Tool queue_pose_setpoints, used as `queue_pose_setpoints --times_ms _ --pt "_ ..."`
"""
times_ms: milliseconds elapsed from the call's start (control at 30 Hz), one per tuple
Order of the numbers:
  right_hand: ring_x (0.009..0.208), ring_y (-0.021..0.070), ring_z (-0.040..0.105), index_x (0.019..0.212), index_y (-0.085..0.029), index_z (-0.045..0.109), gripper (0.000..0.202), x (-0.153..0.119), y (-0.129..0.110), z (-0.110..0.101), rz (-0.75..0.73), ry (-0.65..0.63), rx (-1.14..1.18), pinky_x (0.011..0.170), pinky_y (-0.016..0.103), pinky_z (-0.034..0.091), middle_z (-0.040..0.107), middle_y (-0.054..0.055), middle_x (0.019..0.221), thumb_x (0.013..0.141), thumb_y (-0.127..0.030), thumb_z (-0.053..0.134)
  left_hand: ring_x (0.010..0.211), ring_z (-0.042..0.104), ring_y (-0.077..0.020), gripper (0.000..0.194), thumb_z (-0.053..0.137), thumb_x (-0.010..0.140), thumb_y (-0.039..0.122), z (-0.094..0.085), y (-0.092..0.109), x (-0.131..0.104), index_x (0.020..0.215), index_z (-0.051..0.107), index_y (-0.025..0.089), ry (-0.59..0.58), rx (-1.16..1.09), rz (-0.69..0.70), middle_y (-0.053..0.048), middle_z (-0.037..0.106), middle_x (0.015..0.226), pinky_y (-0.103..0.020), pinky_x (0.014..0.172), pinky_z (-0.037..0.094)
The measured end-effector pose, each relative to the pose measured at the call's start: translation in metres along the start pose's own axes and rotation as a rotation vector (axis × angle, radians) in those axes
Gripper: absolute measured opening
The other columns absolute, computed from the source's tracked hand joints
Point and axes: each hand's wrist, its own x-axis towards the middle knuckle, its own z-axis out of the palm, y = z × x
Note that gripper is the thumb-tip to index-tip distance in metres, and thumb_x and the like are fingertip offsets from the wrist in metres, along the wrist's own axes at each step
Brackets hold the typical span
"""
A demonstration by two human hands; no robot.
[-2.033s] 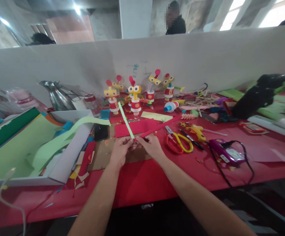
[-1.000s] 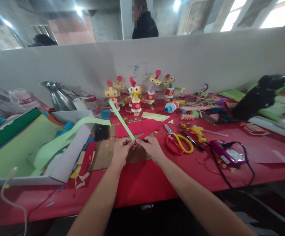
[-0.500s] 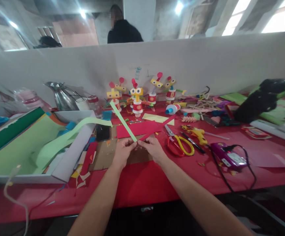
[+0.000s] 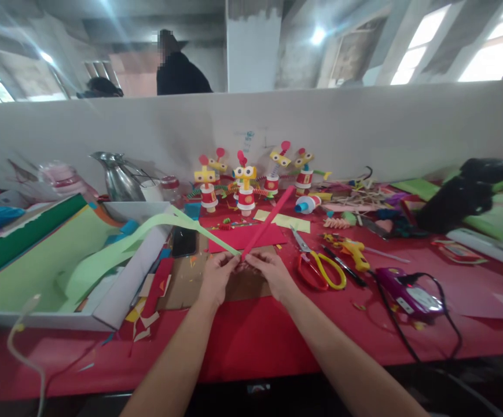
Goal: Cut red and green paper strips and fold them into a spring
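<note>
Two paper strips meet at an angle between my fingertips. The light green paper strip [image 4: 216, 238] slants up to the left from my left hand [image 4: 217, 277], which pinches its lower end. From my right hand [image 4: 271, 272], closed in a pinch, the red paper strip [image 4: 271, 219] rises to the upper right. How the two ends overlap is hidden by my fingers. Beneath my hands lies a piece of brown cardboard [image 4: 186, 288], with a sheet of red paper [image 4: 225, 237] just beyond. Scissors [image 4: 316, 266] with red and yellow handles rest right of my right hand.
Several paper-cup robot figures [image 4: 246, 194] stand by the partition [image 4: 147, 127]. At left, a white box [image 4: 112, 307] holds coloured paper; a phone [image 4: 184, 242] is beside it. A yellow glue gun [image 4: 355, 253], a black pen [image 4: 342, 265] and a purple power strip [image 4: 410, 295] lie right.
The red strip has swung more upright, while the green strip has tilted lower to the left. Both hands still pinch at the joint. The view has shifted slightly upward.
</note>
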Motion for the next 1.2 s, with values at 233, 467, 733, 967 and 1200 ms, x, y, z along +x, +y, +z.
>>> queue_pose_setpoints --times_ms 233,467,733,967,1200 --pt "0.064 0.0153 0.055 0.067 -0.02 0.065 0.016 0.0 0.007 0.005 -0.151 0.078 -0.149 0.061 0.027 0.042 0.063 0.0 0.065 0.071 -0.036 0.065 0.062 0.056 -0.0115 0.021 0.075 0.063 0.032 0.001 -0.004 -0.003 0.07 0.068 0.013 0.026 0.069 0.032 -0.002 0.065 0.065 -0.023 0.063 0.042" --pt "0.064 0.0166 0.057 0.073 -0.021 0.065 0.018 0.0 0.008 0.005 -0.161 0.024 -0.177 0.057 0.027 0.042 0.065 0.001 0.069 0.073 -0.038 0.063 0.053 0.048 -0.0081 0.025 0.078 0.056 0.034 -0.002 -0.01 0.002 0.064 0.067 0.013 0.097 0.055 -0.014 0.002 0.06 0.056 -0.021 0.053 0.035" --pt "0.057 0.0115 0.053 0.068 -0.018 0.063 0.016 0.001 0.004 0.004 -0.104 0.056 -0.003 0.056 0.024 0.039 0.061 -0.002 0.061 0.066 -0.034 0.067 0.062 0.055 -0.0104 0.023 0.077 0.057 0.027 0.0 -0.008 0.001 0.073 0.069 0.012 -0.035 -0.002 -0.043 -0.002 0.065 0.065 -0.023 0.064 0.041" --pt "0.053 0.009 0.05 0.066 -0.017 0.065 0.018 0.0 -0.001 0.002 -0.066 -0.026 0.072 0.054 0.023 0.036 0.059 -0.003 0.057 0.065 -0.034 0.069 0.061 0.057 -0.01 0.025 0.08 0.052 0.025 0.003 -0.004 0.0 0.071 0.068 0.013 -0.033 -0.106 -0.075 -0.001 0.066 0.065 -0.023 0.061 0.043" --pt "0.054 0.0122 0.055 0.068 -0.018 0.069 0.017 0.001 0.006 0.001 -0.073 0.022 0.059 0.053 0.025 0.04 0.064 -0.001 0.058 0.057 -0.031 0.075 0.061 0.059 -0.0091 0.031 0.083 0.05 0.029 -0.001 -0.005 0.0 0.073 0.069 0.014 -0.024 -0.03 -0.121 -0.002 0.066 0.067 -0.02 0.06 0.044"
